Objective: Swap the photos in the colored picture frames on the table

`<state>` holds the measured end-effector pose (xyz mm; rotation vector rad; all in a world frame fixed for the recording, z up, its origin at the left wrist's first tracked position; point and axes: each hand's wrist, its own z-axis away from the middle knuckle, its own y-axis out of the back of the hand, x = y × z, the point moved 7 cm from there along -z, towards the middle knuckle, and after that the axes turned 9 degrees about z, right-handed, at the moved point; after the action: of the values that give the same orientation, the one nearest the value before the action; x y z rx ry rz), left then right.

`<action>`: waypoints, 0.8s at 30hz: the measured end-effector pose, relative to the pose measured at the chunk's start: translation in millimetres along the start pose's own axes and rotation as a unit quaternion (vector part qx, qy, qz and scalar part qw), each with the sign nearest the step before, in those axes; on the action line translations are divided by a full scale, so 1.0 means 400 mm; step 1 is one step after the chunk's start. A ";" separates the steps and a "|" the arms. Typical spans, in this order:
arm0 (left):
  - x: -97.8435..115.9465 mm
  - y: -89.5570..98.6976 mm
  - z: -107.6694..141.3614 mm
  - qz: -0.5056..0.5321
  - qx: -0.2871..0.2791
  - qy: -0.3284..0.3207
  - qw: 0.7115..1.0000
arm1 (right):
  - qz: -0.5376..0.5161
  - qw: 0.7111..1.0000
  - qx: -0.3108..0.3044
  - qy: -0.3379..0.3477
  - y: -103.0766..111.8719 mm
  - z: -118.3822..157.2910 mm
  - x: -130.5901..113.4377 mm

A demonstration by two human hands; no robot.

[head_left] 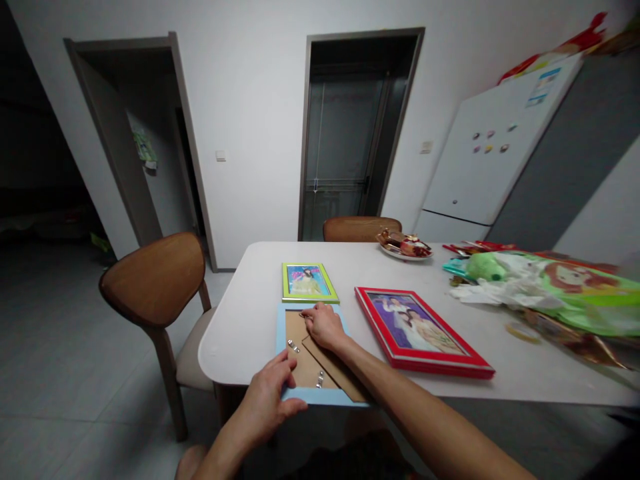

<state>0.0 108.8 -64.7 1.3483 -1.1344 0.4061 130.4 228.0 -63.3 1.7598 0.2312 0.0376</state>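
Observation:
A light blue photo frame (325, 398) lies face down at the table's near edge, its brown backing board (305, 363) showing. A flat brown stand leg (325, 363) runs slantwise across the board, partly under my right forearm. Two small metal clips (293, 346) sit on the board, one at the left and one near the bottom. My left hand (270, 393) holds the frame's lower left corner, fingers curled over the side and thumb along the bottom edge. At the top of the board, my right hand (324, 325) pinches a small metal piece (303, 315), mostly hidden by the fingertips.
Just beyond lies a green photo frame (310, 281) with a picture. Right of it are stacked red photo frames (425, 327). Farther right are crumpled packaging (505, 287) and a tape roll (523, 333); a plate (405, 252) stands at the back. Chairs (155, 287) flank the white table (235, 320).

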 end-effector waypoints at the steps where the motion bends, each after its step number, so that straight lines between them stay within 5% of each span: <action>1: 0.000 0.001 0.000 0.001 0.001 0.001 1.000 | -0.002 1.000 -0.001 -0.001 0.001 0.000 -0.003; 8: 0.004 0.005 0.004 0.018 0.012 0.009 1.000 | -0.071 0.994 0.005 0.078 0.059 0.064 -0.004; 11: 0.002 0.004 0.005 0.028 0.014 0.012 0.999 | -0.134 0.973 -0.066 0.175 0.080 0.142 -0.015; 15: 0.004 0.006 0.006 0.032 0.018 0.011 0.999 | -0.128 0.969 -0.128 0.171 0.085 0.213 -0.004; 24: 0.003 0.009 0.004 0.016 0.019 0.013 1.000 | -0.101 0.980 -0.017 0.169 0.078 0.220 -0.025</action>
<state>-3.0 107.8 -61.9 1.3547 -1.1324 0.4693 138.1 135.4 -49.5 1.6806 0.6521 0.1925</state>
